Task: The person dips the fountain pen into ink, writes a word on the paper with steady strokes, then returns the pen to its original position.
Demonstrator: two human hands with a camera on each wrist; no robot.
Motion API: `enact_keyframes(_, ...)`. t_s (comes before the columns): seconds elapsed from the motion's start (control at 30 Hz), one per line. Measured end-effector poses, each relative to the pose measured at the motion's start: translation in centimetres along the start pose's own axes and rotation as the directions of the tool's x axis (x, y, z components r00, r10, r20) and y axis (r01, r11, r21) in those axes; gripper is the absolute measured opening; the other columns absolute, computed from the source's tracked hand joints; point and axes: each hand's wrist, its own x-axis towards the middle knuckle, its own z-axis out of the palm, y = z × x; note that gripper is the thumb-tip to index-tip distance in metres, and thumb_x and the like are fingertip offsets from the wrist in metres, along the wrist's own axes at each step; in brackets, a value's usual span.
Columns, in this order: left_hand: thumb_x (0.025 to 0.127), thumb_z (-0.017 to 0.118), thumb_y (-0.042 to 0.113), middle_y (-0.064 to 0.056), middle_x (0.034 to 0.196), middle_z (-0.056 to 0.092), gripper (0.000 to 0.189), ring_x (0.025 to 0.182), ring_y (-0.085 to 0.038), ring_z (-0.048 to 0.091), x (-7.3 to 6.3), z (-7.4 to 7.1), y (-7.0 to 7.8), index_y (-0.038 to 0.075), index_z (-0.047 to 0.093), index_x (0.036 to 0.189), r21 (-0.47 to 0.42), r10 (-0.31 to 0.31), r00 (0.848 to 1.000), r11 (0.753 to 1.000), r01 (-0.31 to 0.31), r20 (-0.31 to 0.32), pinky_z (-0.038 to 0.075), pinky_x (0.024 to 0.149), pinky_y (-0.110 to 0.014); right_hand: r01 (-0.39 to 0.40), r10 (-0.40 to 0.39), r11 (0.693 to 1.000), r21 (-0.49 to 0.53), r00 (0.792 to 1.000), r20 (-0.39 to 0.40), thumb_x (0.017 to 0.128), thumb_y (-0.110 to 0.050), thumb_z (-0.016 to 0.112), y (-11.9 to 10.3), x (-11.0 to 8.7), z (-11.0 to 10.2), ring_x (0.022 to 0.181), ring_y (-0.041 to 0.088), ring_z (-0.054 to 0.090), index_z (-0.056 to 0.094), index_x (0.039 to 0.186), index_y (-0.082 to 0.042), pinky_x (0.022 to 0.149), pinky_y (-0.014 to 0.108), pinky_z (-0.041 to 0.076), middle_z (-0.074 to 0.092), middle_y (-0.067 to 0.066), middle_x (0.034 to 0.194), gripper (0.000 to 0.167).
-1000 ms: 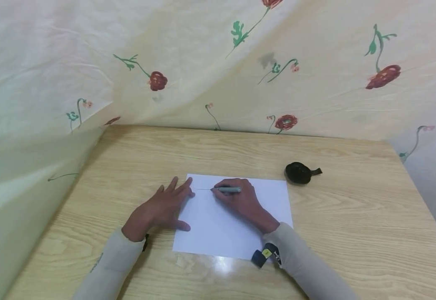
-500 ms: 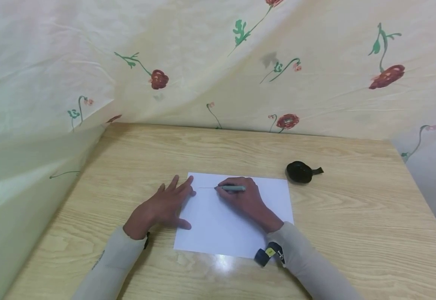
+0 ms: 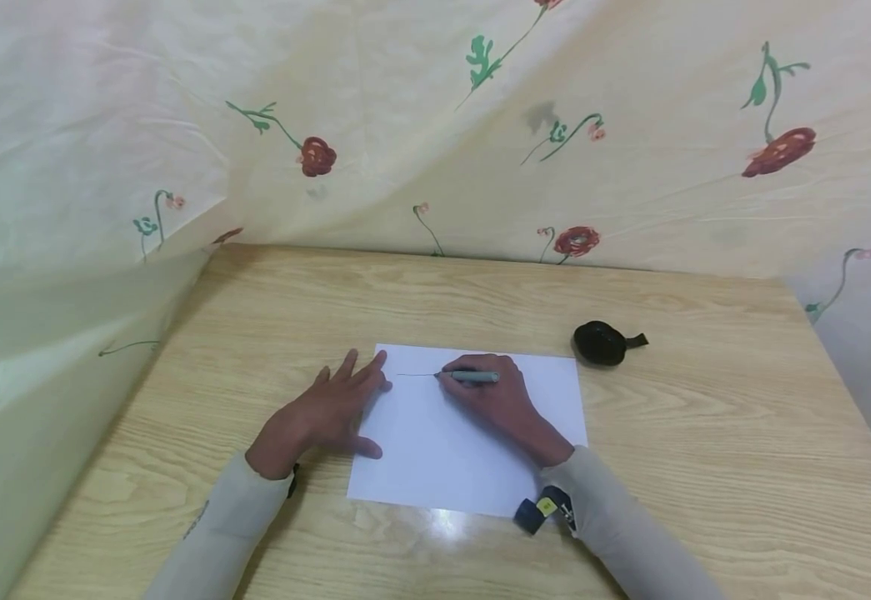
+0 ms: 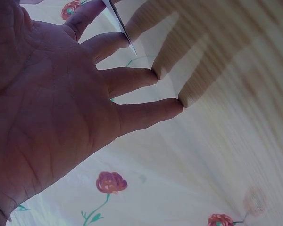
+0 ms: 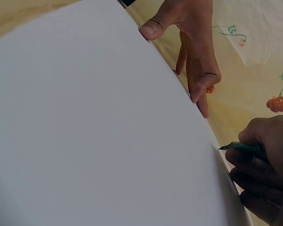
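A sheet of white paper point(image 3: 435, 450) lies on the wooden table. My right hand point(image 3: 498, 400) pinches a grey-green pen point(image 3: 476, 377) between thumb and fingers, its dark tip at the paper near the upper edge. From the tip a thin straight line point(image 3: 414, 375) runs left across the sheet. Spread at the paper's left edge, my left hand point(image 3: 333, 410) has its thumb and a finger on the sheet and other fingertips on the wood. The left wrist view shows its straight fingers point(image 4: 146, 113) meeting the table; in the right wrist view the pen point(image 5: 245, 147) points left.
A small black pan-shaped object point(image 3: 600, 344) with a short handle lies right of the paper's far corner. A flower-printed cloth point(image 3: 375, 125) hangs behind the table point(image 3: 705, 417) and along its left side. A dark wrist device point(image 3: 543, 508) sits at the right sleeve.
My right hand and the pen have slid a little to the right, and the drawn line has grown longer behind the tip. The left hand stays in place on the paper's edge.
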Motion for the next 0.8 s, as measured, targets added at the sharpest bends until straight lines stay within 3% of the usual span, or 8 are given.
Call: enact_keyframes(0.8,0.07,0.09,0.043,-0.01,0.167,0.008,0.085,0.149,-0.046,0.0,0.07,-0.12,-0.08,0.014,0.046,0.136,-0.027,0.002,1.0,1.0,-0.001,0.008,0.013,0.11,-0.073,-0.013,0.012,0.999,-0.035,1.0,-0.027,0.082,-0.019,0.08,0.51,-0.27,-0.89,0.073,0.006,0.068,0.081,0.087,-0.018,0.067,0.03,0.054,0.075,-0.01,0.082,0.006)
